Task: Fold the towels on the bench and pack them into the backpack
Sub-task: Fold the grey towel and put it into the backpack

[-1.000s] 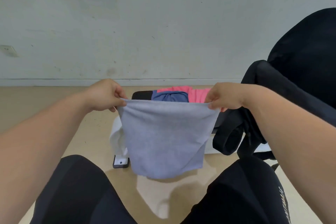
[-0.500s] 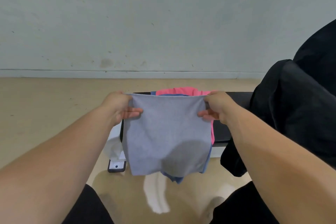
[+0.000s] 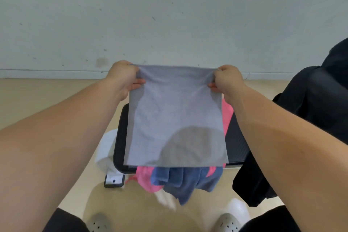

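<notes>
Pinching the grey towel (image 3: 175,115) at its top corners with left grip (image 3: 124,79) and right grip (image 3: 227,80), both clenched on cloth, above the counter (image 3: 236,147) with blue towel (image 3: 184,182), pink towel (image 3: 146,177).

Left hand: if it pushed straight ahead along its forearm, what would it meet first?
Probably nothing near: beyond the left hand, which pinches the grey towel, only floor and the wall show; depth unclear.
</notes>
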Tool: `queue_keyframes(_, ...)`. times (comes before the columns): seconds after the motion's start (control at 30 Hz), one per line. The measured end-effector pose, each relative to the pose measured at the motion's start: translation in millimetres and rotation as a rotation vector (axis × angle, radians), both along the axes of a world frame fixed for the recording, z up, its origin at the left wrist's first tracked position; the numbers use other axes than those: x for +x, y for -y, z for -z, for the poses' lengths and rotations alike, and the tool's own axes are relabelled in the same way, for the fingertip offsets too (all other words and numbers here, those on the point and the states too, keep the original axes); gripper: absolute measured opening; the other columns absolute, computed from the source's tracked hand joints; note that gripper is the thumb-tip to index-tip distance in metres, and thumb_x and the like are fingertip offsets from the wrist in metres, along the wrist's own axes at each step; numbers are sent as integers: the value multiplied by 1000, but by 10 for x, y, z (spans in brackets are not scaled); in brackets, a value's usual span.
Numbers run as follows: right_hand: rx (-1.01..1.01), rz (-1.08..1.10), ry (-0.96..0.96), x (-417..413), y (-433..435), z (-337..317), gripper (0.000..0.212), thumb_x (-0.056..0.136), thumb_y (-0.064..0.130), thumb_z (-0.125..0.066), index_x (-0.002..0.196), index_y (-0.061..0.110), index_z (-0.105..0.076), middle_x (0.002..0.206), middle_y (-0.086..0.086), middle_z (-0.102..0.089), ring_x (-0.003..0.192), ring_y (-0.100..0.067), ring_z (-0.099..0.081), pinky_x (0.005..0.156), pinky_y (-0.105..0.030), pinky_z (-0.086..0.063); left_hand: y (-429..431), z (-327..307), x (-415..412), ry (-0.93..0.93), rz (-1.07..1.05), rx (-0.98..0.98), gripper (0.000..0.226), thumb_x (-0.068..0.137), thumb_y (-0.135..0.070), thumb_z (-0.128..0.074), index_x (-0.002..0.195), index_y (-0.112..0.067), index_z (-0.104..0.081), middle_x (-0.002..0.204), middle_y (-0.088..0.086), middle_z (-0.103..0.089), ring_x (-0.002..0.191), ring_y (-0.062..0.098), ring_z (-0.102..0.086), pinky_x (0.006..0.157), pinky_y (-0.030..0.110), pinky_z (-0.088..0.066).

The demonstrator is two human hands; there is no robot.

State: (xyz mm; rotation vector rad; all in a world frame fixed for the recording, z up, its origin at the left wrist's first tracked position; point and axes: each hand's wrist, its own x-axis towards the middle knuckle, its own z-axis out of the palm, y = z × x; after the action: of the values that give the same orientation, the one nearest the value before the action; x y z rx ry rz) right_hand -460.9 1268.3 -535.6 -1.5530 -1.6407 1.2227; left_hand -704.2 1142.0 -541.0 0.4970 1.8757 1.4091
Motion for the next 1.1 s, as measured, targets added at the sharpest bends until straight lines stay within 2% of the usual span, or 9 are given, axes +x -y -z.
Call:
queue_keyframes(0.13,69,-46,5,76,-46,220,13,73,20,-47,68,21,-60,70,-5,-63,87,-40,-70,83,-54,-58,130,142,-9,-59,58,50,4,99,-15,-51,99,-15,-56,107,11,-62,81,23,-69,91,41,-56)
queue_keyframes(0.27,63,-17,-45,299,182,350,18,86,16,-50,76,12,-64,81,-15,-68,82,-29,-67,74,-42,-53,526,249,37,-193,36,86,13,96,-11,-58,86,-17,-63,88,5,-63,77,22,-67,82,39,-58)
queue_keyframes(0.37,208,-96,80,600,481,451,18,84,17,-55,73,14,-67,78,-7,-68,78,-17,-65,72,-34,-51,917,364,124,-401,69,40,14,94,-12,-62,87,-22,-68,86,5,-66,72,21,-62,75,36,-53)
queue_keyframes(0.43,349,-212,225,814,689,541,28,85,16,-58,59,25,-59,67,-7,-52,61,-7,-48,60,-26,-37,1192,486,185,-599,125,22,16,91,-12,-68,85,-27,-70,97,3,-62,69,20,-58,75,30,-48)
queue_keyframes(0.5,392,-299,334,990,882,640,35,88,20,-59,59,38,-50,71,-4,-42,59,-5,-40,59,-20,-27,1462,615,249,-753,179,28,15,86,-12,-74,88,-27,-74,96,-2,-57,67,12,-56,74,17,-44)
queue_keyframes(0.57,358,-353,436,1102,1064,680,22,94,25,-57,75,37,-58,77,4,-54,68,-5,-50,62,-25,-34,1678,746,314,-858,215,26,16,83,-11,-77,91,-24,-78,86,-8,-59,72,9,-57,72,10,-41)
queue_keyframes(0.7,374,-312,459,1226,1350,653,15,99,28,-50,89,34,-60,70,10,-65,67,-8,-58,62,-32,-48,1927,892,493,-822,200,35,17,86,-10,-74,97,-22,-80,80,-37,-66,81,0,-66,78,21,-51)
queue_keyframes(0.87,356,-227,376,1256,1531,715,19,98,23,-52,89,34,-65,70,12,-68,71,-3,-63,66,-27,-51,2042,1022,550,-992,231,-39,21,85,-8,-75,100,-20,-80,90,-3,-77,78,20,-70,72,32,-55)
queue_keyframes(1.1,359,-282,584,1239,1633,890,19,94,25,-53,87,36,-66,82,14,-64,73,-9,-58,63,-32,-49,2067,1230,515,-1153,302,-120,21,80,-5,-77,95,-20,-81,83,0,-68,70,28,-66,55,31,-50)
